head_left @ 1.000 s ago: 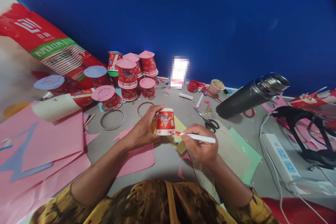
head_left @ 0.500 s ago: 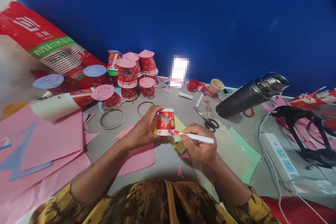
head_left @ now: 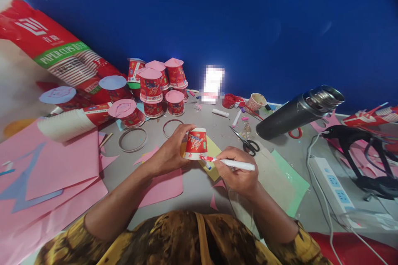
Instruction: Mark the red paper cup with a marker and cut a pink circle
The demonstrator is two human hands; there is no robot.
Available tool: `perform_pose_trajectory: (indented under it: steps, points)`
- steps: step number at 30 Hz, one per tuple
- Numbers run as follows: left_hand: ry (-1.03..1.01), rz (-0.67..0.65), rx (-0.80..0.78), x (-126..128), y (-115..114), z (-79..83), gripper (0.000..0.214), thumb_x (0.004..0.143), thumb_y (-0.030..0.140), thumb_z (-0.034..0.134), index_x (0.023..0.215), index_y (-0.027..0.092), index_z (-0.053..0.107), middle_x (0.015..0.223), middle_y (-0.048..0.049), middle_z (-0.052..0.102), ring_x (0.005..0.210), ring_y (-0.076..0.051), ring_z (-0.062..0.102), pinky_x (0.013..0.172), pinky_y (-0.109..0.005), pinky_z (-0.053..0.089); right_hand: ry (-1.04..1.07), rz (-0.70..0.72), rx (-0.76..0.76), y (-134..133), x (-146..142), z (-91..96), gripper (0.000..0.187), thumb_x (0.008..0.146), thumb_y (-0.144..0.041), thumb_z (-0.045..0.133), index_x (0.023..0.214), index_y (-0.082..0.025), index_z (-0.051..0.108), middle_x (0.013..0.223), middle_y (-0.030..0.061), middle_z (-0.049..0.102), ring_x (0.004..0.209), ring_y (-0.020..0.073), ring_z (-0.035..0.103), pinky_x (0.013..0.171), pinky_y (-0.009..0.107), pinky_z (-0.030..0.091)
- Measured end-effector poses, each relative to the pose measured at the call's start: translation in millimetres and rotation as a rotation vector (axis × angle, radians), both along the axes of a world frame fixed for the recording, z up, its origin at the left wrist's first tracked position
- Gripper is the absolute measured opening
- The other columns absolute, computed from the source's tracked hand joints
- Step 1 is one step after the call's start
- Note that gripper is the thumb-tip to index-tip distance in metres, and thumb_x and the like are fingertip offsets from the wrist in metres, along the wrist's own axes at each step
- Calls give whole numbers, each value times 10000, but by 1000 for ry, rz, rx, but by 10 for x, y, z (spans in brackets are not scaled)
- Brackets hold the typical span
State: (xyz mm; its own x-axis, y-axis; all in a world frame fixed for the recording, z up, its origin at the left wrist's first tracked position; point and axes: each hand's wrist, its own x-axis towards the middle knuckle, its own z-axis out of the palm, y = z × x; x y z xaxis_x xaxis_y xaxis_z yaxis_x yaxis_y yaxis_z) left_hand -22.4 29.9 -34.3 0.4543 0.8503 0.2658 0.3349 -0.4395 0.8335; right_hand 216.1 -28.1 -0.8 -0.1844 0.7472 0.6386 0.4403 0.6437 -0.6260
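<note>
My left hand (head_left: 169, 153) grips an upside-down red paper cup (head_left: 195, 143) that stands on a yellow sheet (head_left: 214, 155) on the grey table (head_left: 192, 186). My right hand (head_left: 238, 176) pinches a white pen (head_left: 233, 163) with a red patterned end, and its tip touches the cup's lower rim. Pink paper (head_left: 163, 186) lies under my left wrist.
Stacked red cups with pink lids (head_left: 155, 87) stand at the back. Sleeves of paper cups (head_left: 71, 122) and pink sheets (head_left: 46, 169) lie left. Two rings (head_left: 133, 140), scissors (head_left: 247, 141), a dark flask (head_left: 298, 112), a power strip (head_left: 332, 182) and cables are around.
</note>
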Motion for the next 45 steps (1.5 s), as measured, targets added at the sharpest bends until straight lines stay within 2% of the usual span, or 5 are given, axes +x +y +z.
perform_pose_trajectory:
  steps: [6, 13, 23, 34, 45]
  points:
    - [-4, -15, 41, 6, 6, -26, 814, 824, 398, 896, 1505, 277, 467, 1469, -138, 580, 1381, -349, 608, 1194, -548, 533, -18, 5, 7, 5, -14, -7, 103, 958, -191, 699, 861, -224, 708, 691, 3, 743, 545, 138, 649, 538, 251, 492]
    - [9, -21, 52, 3, 12, -28, 828, 817, 410, 902, 1498, 269, 453, 1475, -140, 575, 1389, -350, 605, 1186, -548, 536, 16, -58, -6, 3, 35, -13, 120, 945, -178, 699, 835, -226, 698, 668, -10, 725, 563, 138, 661, 569, 245, 505]
    - [19, -24, 77, 1, 9, -29, 811, 827, 380, 897, 1494, 265, 452, 1458, -136, 580, 1365, -336, 617, 1175, -526, 544, 5, -16, -34, 12, 31, -22, 108, 931, -180, 707, 832, -222, 695, 670, -9, 725, 528, 126, 627, 520, 236, 465]
    - [-15, -10, -26, 6, -9, -8, 844, 805, 398, 905, 1511, 280, 457, 1508, -124, 569, 1397, -336, 614, 1199, -539, 538, 69, -71, -51, -5, 93, -35, 113, 922, -164, 722, 835, -235, 724, 700, -15, 743, 573, 137, 674, 573, 245, 514]
    - [-1, -14, -4, 8, -12, -7, 835, 810, 405, 904, 1513, 278, 469, 1490, -117, 588, 1377, -323, 633, 1194, -515, 549, 59, -31, -49, 2, 48, -26, 102, 920, -167, 709, 837, -225, 713, 672, -15, 728, 547, 127, 652, 531, 236, 478]
